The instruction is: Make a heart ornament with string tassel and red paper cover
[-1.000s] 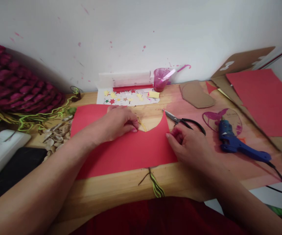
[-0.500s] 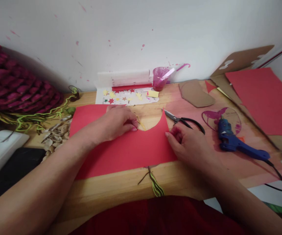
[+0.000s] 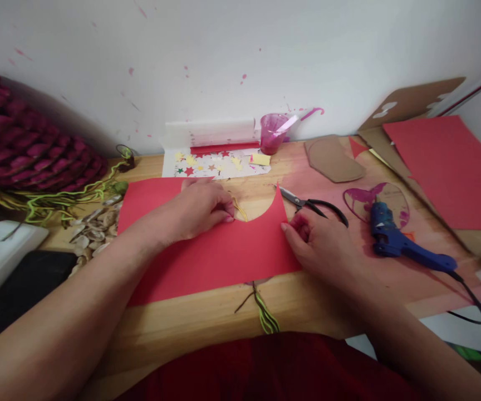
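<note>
A red paper (image 3: 219, 250) lies flat on the counter (image 3: 207, 317), near the person, in the middle. A round bite is cut out of its far edge.

The left hand (image 3: 199, 209) rests on the paper, palm down, fingers bent. Its fingertips sit right at the cut edge, next to some yellow threads (image 3: 240, 209). It is too hard to see if the fingers pinch the paper or only press on it.

The right hand (image 3: 319, 245) is at the right edge of the paper. Its fingers are curled in and its thumb tip touches the paper's edge. Whether it grips the paper cannot be seen.

Black scissors (image 3: 311, 205) lie just past the right hand, shut. A blue glue gun (image 3: 394, 242) lies to the right of them, with its cord going off to the right. Green threads (image 3: 265, 314) hang over the near edge of the counter, under the paper.

Far back by the wall are a sheet of stars (image 3: 211, 164) and a pink cup (image 3: 273, 135). A brown card shape (image 3: 334, 159) lies to the right of the cup. Shells (image 3: 92, 228) sit to the left of the paper. A second red sheet (image 3: 453, 172) lies far right.
</note>
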{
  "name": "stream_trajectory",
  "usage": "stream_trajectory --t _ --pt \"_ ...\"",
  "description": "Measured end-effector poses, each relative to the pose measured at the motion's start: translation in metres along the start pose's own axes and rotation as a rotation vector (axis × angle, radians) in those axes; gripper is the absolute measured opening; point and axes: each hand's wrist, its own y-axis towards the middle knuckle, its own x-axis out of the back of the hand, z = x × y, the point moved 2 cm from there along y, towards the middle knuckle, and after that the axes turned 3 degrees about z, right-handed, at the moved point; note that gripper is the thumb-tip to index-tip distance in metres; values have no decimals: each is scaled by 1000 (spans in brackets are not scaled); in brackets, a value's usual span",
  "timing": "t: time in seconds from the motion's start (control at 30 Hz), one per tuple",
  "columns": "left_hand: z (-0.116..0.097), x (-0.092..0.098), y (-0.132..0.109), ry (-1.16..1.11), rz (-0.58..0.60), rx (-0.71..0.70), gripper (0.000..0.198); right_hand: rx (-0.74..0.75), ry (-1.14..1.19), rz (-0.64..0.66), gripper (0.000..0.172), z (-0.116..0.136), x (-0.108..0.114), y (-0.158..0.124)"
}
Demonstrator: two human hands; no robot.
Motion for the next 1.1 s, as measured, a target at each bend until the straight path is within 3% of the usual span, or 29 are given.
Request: stream_trajectory --t 0.77,1.1 --pt "-1 -1 0 27 10 52 16 30 -43 -11 20 0 -1 -1" --pt "7 -4 0 -15 -28 -20 14 58 73 -27 21 -6 -1 -1"
